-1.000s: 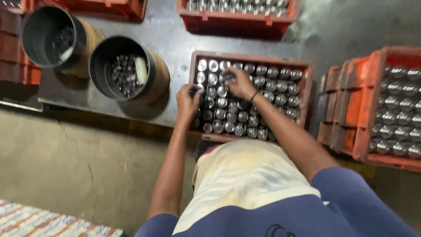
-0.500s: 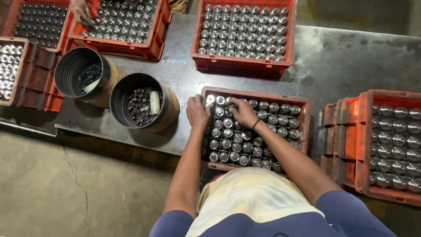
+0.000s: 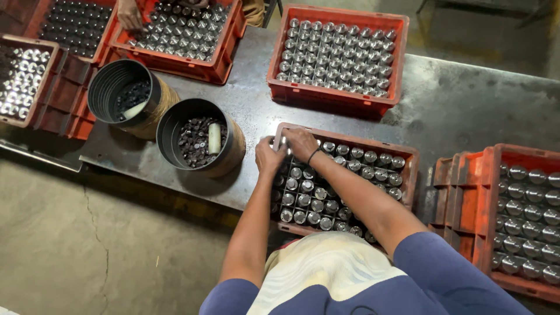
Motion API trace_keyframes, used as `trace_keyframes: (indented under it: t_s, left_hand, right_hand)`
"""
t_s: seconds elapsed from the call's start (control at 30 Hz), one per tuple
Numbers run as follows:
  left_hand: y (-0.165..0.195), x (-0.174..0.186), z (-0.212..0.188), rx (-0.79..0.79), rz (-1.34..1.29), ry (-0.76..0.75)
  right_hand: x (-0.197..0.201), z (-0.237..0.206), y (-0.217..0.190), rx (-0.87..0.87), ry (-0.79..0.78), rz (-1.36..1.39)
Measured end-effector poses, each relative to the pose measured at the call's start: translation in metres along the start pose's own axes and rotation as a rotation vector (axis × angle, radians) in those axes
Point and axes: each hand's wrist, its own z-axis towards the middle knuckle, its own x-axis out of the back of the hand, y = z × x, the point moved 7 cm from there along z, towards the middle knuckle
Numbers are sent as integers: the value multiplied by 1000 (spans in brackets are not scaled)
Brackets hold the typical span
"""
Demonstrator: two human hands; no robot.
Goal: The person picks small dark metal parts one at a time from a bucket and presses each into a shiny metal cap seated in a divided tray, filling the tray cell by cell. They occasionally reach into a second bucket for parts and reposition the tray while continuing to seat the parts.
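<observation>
No labels, signs or screens show. The only containers are 6 orange-red plastic crates of upright metal cylinders: a near crate (image 3: 408,156) at the bench (image 3: 455,111) edge, a far crate (image 3: 335,96), a right crate (image 3: 484,204), and a far-left crate (image 3: 224,46) with 2 more beside it. 2 round dark drums (image 3: 169,125) stand at left.

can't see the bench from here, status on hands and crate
Left hand and right hand both down on the metal cylinders, far left corner of the near red crate. Grip unclear. Nothing blocking; black bucket beside it.
</observation>
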Motion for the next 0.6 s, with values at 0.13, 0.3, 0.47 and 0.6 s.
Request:
trace_keyframes:
  t_s: [0.13,0.3,0.47,0.6]
  left_hand:
    - [-3,18,-1,-122,-261,288]
    - [-16,25,-10,19,-437,391]
    - [-18,10,-16,80,-656,290]
    - [-9,-44,-47,271,-967,-279]
  right_hand:
    - [-6,-12,-9,64,-67,-152]
    - [-2,-43,-27,289,-20,-425]
    - [-4,-47,5,55,-212,-56]
    - [3,-86,2,-31,-121,285]
